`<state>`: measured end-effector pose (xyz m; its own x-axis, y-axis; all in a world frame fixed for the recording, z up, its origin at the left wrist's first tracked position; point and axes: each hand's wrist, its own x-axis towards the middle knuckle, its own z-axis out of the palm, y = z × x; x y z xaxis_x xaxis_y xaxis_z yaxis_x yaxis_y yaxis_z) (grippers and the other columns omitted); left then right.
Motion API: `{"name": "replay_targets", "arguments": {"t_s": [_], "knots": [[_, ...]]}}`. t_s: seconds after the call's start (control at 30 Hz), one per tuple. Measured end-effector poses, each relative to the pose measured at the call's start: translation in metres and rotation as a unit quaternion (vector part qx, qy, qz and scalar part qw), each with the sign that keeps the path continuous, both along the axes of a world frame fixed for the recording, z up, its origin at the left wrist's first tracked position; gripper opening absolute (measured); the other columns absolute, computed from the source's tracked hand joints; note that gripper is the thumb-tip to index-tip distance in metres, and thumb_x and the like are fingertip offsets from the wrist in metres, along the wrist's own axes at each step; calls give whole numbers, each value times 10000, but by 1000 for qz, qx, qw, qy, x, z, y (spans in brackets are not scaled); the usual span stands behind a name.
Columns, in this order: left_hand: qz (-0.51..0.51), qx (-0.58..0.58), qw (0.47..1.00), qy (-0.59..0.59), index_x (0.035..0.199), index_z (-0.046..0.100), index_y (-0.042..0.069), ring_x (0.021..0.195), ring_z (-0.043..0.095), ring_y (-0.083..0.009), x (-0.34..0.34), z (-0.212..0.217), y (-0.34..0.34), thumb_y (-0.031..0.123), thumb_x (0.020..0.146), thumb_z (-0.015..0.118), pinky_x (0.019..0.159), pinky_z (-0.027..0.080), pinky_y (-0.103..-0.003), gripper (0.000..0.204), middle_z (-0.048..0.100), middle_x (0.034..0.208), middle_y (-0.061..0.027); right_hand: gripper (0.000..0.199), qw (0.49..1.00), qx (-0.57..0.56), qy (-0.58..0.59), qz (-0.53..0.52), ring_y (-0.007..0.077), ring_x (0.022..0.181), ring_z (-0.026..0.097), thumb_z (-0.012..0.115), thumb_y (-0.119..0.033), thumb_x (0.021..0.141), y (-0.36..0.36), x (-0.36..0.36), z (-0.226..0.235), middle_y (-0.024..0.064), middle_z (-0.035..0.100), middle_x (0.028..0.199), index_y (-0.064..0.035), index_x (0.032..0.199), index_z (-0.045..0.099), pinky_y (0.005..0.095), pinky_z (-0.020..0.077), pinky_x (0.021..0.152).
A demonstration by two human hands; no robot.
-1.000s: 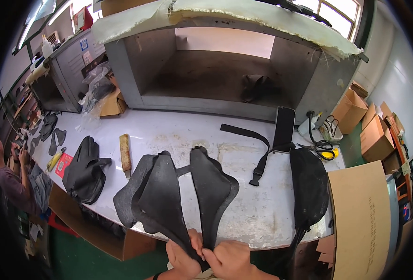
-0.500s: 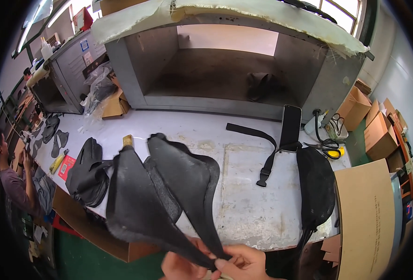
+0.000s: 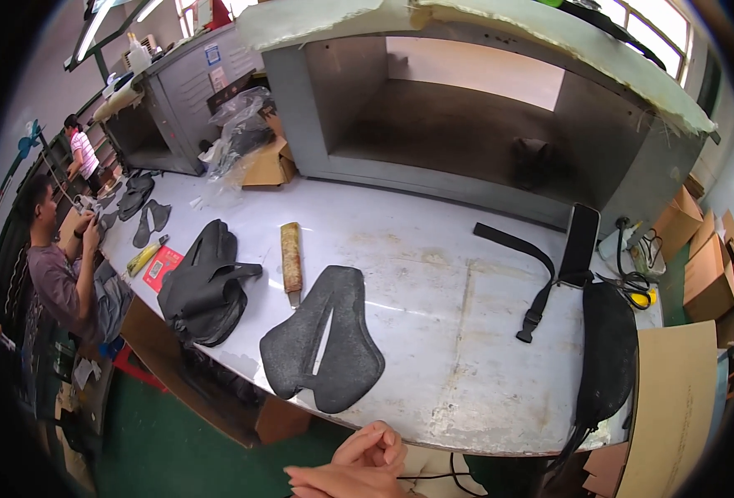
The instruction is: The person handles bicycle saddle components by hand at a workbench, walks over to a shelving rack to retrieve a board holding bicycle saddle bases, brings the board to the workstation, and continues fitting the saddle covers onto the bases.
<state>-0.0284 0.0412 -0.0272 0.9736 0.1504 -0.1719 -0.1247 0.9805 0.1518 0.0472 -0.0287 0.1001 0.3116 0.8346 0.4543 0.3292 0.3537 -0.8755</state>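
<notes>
Far left of the frame: a seated person (image 3: 56, 274) at the worktop (image 3: 466, 290) edge, busy with small dark pieces. Left of centre, a heap of black fabric parts (image 3: 205, 286), slumped and folded over itself. Just right of it, a worn wooden-handled tool (image 3: 290, 259), lying lengthwise.

At centre, flat on the worktop near its front edge: the black saddle-shaped panel (image 3: 324, 340), slit down its middle, two lobes splayed toward the near edge. Looked light and limp, probably foam-backed fabric; likely to droop if lifted by one corner. Matte, grippy surface, not fragile. Best taken at the narrow upper end where the lobes join, or by both lobes at once.

Bottom centre, below the worktop edge: both hands (image 3: 358, 469), pressed close together, fingers curled, holding nothing visible, though partly cut off by the frame. Apart from the panel.

Further right: a black strap with buckle (image 3: 537, 286), then a long black pouch (image 3: 607, 349) at the right edge.
</notes>
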Motion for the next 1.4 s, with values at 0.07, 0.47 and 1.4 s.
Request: {"name": "replay_targets", "arguments": {"t_s": [0.07, 0.47, 1.4], "knots": [[-9, -22, 999, -41, 1109, 541, 36, 797, 550, -224, 0, 0, 0, 261, 1002, 500, 702, 447, -339, 252, 576, 893, -130, 175, 999, 8, -40, 5, 248, 742, 697, 686, -65, 875, -7, 6, -3, 133, 701, 838, 12, 1032, 699, 314, 532, 659], [230, 632, 715, 190, 911, 562, -1, 562, 456, -69, -2, 46, 12, 118, 1007, 519, 500, 361, -211, 159, 562, 745, -49, 495, 836, -231, -254, -428, 378, 1091, 573, 657, -225, 889, -182, 142, -27, 226, 577, 1219, 33, 1282, 504, 453, 452, 950], [166, 808, 557, 98, 814, 602, -7, 576, 529, -148, -28, 127, -94, 78, 933, 608, 551, 419, -279, 146, 588, 671, -72, 268, 697, -308, -463, -452, 329, 739, 565, 730, -278, 805, -273, 203, -6, 119, 593, 694, -63, 742, 583, 451, 435, 719]]}}
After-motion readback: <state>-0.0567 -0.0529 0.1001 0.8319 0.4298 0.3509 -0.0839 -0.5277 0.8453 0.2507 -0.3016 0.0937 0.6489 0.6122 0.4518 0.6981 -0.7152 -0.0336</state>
